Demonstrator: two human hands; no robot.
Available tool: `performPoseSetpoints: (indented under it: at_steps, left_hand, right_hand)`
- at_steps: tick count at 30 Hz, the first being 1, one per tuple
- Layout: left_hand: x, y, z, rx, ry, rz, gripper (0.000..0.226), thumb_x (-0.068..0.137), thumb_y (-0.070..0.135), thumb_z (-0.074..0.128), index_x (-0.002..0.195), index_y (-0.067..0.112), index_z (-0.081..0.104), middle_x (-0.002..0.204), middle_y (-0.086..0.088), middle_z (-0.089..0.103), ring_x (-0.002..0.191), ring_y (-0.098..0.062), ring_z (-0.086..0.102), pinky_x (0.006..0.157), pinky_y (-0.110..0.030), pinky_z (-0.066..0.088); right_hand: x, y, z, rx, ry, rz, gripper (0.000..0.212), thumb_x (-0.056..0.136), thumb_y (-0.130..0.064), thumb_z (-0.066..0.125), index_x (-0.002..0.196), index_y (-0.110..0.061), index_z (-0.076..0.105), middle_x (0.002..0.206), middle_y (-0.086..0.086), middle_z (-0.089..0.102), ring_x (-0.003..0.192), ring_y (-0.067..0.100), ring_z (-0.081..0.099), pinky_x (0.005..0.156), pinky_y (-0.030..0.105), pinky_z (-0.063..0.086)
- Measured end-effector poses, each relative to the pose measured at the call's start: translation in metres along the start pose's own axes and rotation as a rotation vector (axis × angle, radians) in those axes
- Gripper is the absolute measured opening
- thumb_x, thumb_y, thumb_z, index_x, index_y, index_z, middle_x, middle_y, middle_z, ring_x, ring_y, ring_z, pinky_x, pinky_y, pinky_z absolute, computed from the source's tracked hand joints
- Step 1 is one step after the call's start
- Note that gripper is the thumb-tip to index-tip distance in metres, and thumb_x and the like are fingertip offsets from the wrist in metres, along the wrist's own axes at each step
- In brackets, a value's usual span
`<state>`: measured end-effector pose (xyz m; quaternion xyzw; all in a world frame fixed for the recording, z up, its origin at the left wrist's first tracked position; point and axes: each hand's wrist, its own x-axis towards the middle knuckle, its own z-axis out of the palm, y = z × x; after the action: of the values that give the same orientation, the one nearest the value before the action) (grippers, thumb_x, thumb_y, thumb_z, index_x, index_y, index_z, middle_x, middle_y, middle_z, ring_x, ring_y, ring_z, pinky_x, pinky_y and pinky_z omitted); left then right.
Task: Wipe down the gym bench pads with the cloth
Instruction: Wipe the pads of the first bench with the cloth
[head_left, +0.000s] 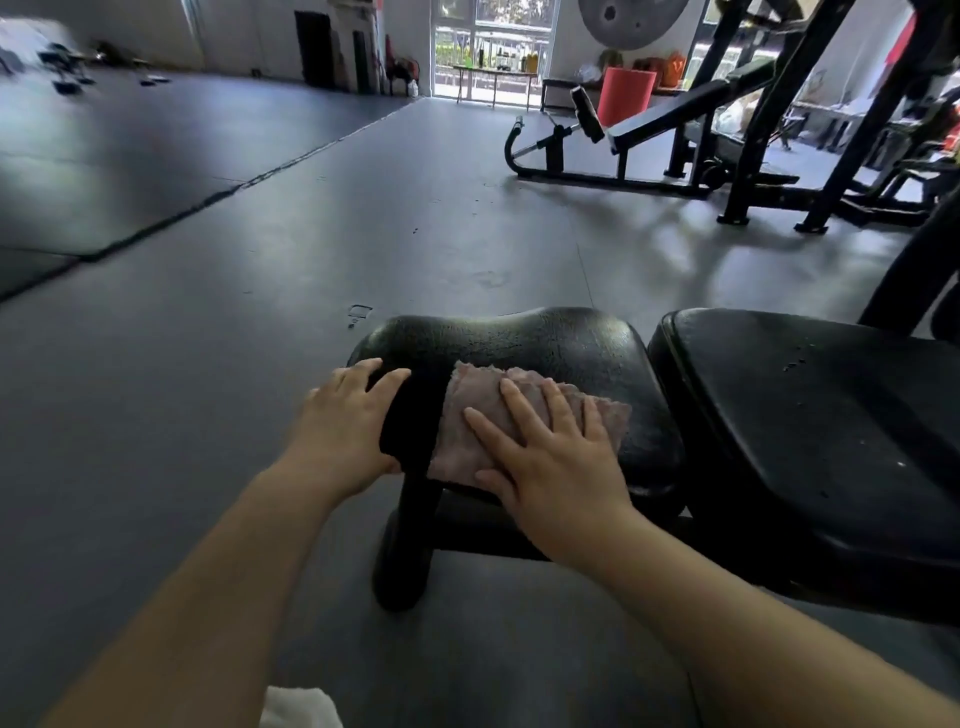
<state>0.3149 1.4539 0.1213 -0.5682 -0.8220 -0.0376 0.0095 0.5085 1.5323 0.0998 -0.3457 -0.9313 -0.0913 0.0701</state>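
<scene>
Wiping in progress on the small seat pad (545, 343) of the bench. Cloth (478, 415): pinkish, lying flat on the pad's near left part. Right hand (545, 452): fingers straight and spread, pressing the cloth down. Left hand (343, 421): well apart from the right, fingers curled over the pad's left edge, steadying it. Long pad (810, 415): just beside, to the right, apparently not yet reached. Next move, by judgement: sweep the cloth across the far and right parts, then shift over.
</scene>
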Motion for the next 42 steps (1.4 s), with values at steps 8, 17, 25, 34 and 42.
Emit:
performPoseSetpoints:
  at_steps: [8, 17, 25, 34, 42]
  left_hand:
    - [0.002, -0.007, 0.007, -0.156, 0.083, -0.003, 0.083, 0.075, 0.034, 0.075, 0.144, 0.033, 0.029, 0.151, 0.002, 0.025, 0.135, -0.021, 0.024, 0.105, -0.035, 0.03]
    - [0.003, -0.01, 0.01, -0.217, 0.09, 0.004, 0.083, 0.074, 0.033, 0.076, 0.144, 0.033, 0.031, 0.15, 0.004, 0.024, 0.136, -0.019, 0.021, 0.106, -0.033, 0.028]
    - [0.004, -0.012, 0.01, -0.292, 0.105, -0.018, 0.086, 0.068, 0.029, 0.081, 0.141, 0.03, 0.037, 0.148, 0.005, 0.03, 0.134, -0.02, 0.024, 0.106, -0.033, 0.029]
    - [0.005, -0.012, 0.012, -0.315, 0.124, -0.029, 0.086, 0.067, 0.027, 0.081, 0.141, 0.031, 0.037, 0.148, 0.007, 0.029, 0.135, -0.016, 0.022, 0.106, -0.03, 0.03]
    - [0.006, -0.01, 0.011, -0.33, 0.106, -0.028, 0.087, 0.068, 0.027, 0.081, 0.141, 0.031, 0.034, 0.147, 0.008, 0.027, 0.134, -0.014, 0.02, 0.104, -0.03, 0.034]
  right_hand:
    - [0.067, 0.091, -0.012, 0.23, -0.254, 0.419, 0.055, 0.093, -0.066, 0.016, 0.145, -0.053, 0.005, 0.16, -0.011, -0.004, 0.146, 0.027, -0.001, 0.113, 0.06, 0.003]
    - [0.122, 0.026, -0.019, 0.205, -0.319, 0.301, 0.052, 0.096, -0.06, 0.016, 0.147, -0.048, 0.01, 0.16, -0.005, -0.007, 0.145, 0.032, -0.011, 0.109, 0.065, -0.009]
    - [0.054, 0.03, -0.025, 0.146, -0.283, -0.031, 0.051, 0.096, -0.058, 0.02, 0.144, -0.055, 0.003, 0.159, -0.011, -0.011, 0.146, 0.021, -0.013, 0.115, 0.053, -0.007]
    - [0.129, 0.123, 0.01, 0.207, -0.318, 0.397, 0.079, 0.06, -0.091, 0.0, 0.135, -0.066, 0.009, 0.16, -0.006, 0.008, 0.145, 0.032, 0.008, 0.11, 0.063, 0.011]
    - [0.19, 0.027, -0.001, 0.169, -0.39, 0.378, 0.079, 0.062, -0.091, 0.005, 0.131, -0.061, 0.029, 0.154, 0.004, 0.025, 0.138, 0.049, 0.013, 0.098, 0.074, -0.002]
